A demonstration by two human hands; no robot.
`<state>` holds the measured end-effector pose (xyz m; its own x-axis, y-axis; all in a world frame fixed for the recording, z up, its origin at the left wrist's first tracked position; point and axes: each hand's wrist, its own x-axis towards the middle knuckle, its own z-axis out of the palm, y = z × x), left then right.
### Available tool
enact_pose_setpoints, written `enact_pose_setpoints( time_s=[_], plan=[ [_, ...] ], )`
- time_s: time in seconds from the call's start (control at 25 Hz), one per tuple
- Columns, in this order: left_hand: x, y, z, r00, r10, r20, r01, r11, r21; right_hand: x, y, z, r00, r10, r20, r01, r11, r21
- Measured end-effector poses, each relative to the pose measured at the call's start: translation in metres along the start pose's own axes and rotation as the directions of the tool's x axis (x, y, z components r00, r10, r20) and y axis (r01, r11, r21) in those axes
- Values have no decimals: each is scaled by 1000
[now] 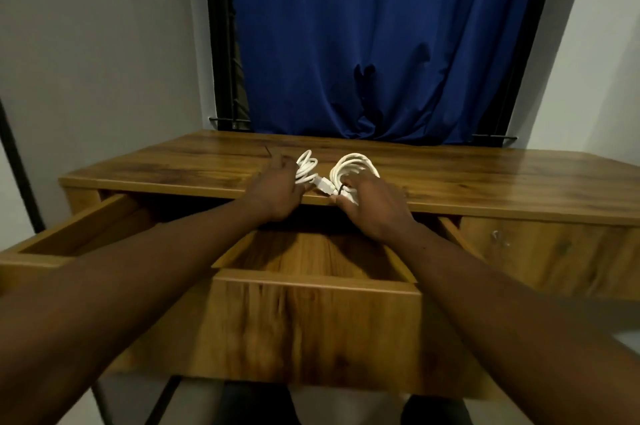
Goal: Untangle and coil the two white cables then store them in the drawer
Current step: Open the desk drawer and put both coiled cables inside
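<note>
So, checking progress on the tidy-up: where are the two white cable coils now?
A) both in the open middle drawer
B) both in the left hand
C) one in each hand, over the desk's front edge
C: the left hand grips the smaller coil, the right hand the larger coil; the middle drawer holds neither.

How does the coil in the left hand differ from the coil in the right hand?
The left coil is smaller with narrower loops; the right coil is larger and rounder. A dark band seems to cross the right coil, not the left coil. Both are white, wound, and not yet in the open drawer.
</note>
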<state>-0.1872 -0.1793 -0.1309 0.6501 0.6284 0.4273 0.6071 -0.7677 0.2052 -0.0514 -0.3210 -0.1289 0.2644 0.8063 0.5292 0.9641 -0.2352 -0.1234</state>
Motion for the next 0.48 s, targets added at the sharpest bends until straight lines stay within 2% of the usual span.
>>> enact_pose_setpoints(
  time_s=[0.12, 0.2, 0.28, 0.36, 0.48],
  plan=[
    [-44, 7, -3, 980, 135, -144, -140, 990, -26, -32, -18, -3, 990, -139, 14, 140, 990, -15],
    [-60, 7, -12, 977, 166, -131, -166, 986, 10, -43, -24, -7, 990, -135, 51, 133, 990, 35],
    [-72, 14, -19, 987, 138, -84, -136, 990, 30, -53, -24, -9, 990, -114, 79, 110, 992, 55],
    [-85, 22, -26, 995, 93, -35, -92, 995, 46, -62, -22, -7, 977, -58, 205, 40, 995, 90],
    [-102, 31, -31, 987, 140, 85, -159, 938, 307, -66, -17, 1, 899, 43, 436, -86, 993, 78]
  ],
)
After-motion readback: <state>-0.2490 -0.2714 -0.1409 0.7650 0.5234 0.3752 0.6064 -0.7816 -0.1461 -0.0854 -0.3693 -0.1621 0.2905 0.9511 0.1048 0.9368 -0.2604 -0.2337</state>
